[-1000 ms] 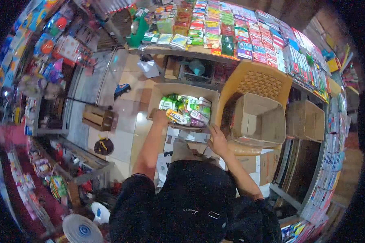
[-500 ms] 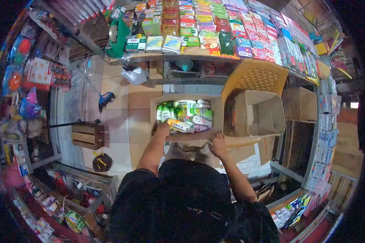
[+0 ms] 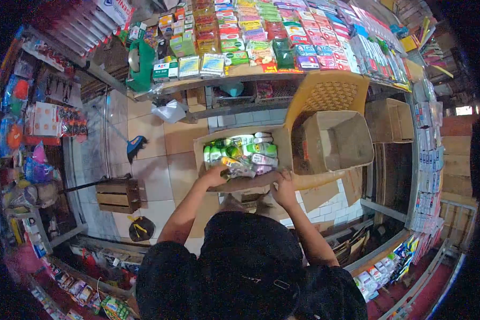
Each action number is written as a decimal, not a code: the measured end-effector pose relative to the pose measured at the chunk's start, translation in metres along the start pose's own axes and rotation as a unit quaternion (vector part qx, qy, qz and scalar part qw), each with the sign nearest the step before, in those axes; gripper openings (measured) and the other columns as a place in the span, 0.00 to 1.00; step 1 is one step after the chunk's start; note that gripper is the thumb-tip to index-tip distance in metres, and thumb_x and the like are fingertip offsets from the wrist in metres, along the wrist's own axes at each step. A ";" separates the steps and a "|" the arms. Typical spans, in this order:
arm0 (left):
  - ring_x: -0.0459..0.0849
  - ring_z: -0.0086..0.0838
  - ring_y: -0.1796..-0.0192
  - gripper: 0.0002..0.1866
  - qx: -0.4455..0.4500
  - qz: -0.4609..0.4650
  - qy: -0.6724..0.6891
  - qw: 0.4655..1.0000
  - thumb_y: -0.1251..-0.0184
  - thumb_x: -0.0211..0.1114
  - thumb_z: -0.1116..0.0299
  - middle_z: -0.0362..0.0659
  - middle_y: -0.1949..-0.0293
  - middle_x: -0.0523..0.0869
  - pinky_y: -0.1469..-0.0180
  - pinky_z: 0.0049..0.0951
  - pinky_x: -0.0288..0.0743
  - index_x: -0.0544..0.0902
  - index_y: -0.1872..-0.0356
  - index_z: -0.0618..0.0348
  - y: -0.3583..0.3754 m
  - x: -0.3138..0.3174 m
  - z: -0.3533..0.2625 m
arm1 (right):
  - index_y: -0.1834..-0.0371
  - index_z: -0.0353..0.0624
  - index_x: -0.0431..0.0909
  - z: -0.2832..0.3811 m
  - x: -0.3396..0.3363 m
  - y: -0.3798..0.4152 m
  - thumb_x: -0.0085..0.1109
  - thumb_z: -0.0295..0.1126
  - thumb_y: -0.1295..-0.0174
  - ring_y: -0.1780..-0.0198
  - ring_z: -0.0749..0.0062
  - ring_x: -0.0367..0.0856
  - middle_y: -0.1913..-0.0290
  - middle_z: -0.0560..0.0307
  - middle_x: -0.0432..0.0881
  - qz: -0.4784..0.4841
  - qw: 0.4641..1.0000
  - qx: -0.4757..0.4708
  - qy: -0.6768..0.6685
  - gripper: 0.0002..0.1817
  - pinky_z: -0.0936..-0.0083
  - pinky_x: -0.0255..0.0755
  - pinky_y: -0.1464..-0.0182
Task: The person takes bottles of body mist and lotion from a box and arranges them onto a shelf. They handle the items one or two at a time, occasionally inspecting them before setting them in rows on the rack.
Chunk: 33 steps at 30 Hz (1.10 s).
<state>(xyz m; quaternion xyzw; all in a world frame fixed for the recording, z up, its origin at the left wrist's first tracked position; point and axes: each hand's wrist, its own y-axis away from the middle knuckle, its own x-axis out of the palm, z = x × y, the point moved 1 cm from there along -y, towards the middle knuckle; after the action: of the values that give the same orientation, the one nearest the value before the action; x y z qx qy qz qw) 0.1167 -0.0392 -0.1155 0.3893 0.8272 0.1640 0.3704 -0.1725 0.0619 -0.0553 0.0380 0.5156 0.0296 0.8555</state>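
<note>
In front of my body is an open cardboard box (image 3: 242, 186) packed with several green, white and pink plastic bottles (image 3: 263, 149). My left hand (image 3: 214, 176) reaches over its front left corner. The fingers are closed at the left end of a yellow-and-white bottle (image 3: 231, 161) on top of the others; their tips are partly hidden. On the right, my right hand (image 3: 284, 188) grips the box's front flap near the corner, fingers bent over the cardboard edge.
To the right, an open cardboard box (image 3: 340, 169) stands on a yellow plastic chair (image 3: 325, 88). Ahead, a display counter (image 3: 218, 74) bears rows of packets. A wooden crate (image 3: 117, 196) and a blue broom head (image 3: 136, 146) are on the left.
The yellow-and-white bottle has turned, and its large lettering no longer shows. My left hand has shifted slightly down. My right hand stays on the box flap. The view has tilted a little.
</note>
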 end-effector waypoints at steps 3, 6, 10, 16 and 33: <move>0.82 0.38 0.49 0.28 0.021 0.031 0.216 0.976 0.45 0.72 0.70 0.52 0.49 0.83 0.46 0.34 0.75 0.76 0.42 0.63 -0.019 0.024 0.017 | 0.45 0.36 0.73 0.023 0.000 -0.010 0.63 0.26 0.46 0.41 0.48 0.74 0.43 0.44 0.76 0.010 0.974 0.030 -0.224 0.23 0.57 0.64 0.34; 0.81 0.29 0.53 0.27 0.096 0.057 0.311 0.944 0.42 0.70 0.71 0.46 0.54 0.84 0.51 0.29 0.75 0.75 0.40 0.62 -0.013 0.012 -0.032 | 0.43 0.36 0.73 0.043 0.006 -0.019 0.64 0.27 0.42 0.43 0.64 0.76 0.45 0.50 0.78 0.085 0.859 0.139 -0.486 0.22 0.69 0.70 0.41; 0.81 0.25 0.55 0.33 0.137 0.009 0.342 0.930 0.41 0.71 0.71 0.42 0.58 0.83 0.54 0.26 0.75 0.69 0.34 0.58 -0.006 0.005 -0.091 | 0.43 0.38 0.74 0.026 0.021 -0.026 0.62 0.28 0.37 0.49 0.77 0.76 0.52 0.61 0.81 0.107 0.871 0.105 -0.467 0.19 0.75 0.71 0.45; 0.82 0.38 0.50 0.35 0.083 0.011 0.204 0.975 0.49 0.70 0.73 0.50 0.51 0.82 0.48 0.37 0.78 0.70 0.35 0.58 -0.032 0.004 -0.071 | 0.44 0.38 0.74 0.020 -0.005 -0.010 0.64 0.29 0.37 0.51 0.80 0.76 0.52 0.62 0.80 0.041 0.851 0.168 -0.496 0.20 0.77 0.71 0.46; 0.73 0.38 0.38 0.16 0.166 -0.018 -0.460 0.872 0.35 0.55 0.68 0.42 0.44 0.79 0.40 0.48 0.68 0.79 0.47 0.55 -0.160 0.054 0.030 | 0.43 0.41 0.74 0.021 -0.024 0.071 0.69 0.30 0.42 0.50 0.77 0.78 0.53 0.62 0.82 0.047 0.749 0.290 -0.594 0.23 0.76 0.72 0.44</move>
<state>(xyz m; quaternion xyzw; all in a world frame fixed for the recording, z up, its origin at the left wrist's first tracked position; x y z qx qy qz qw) 0.0328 -0.1006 -0.2517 0.4611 0.5857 -0.1799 0.6418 -0.1656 0.1293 -0.0174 0.3182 -0.1149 -0.1095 0.9346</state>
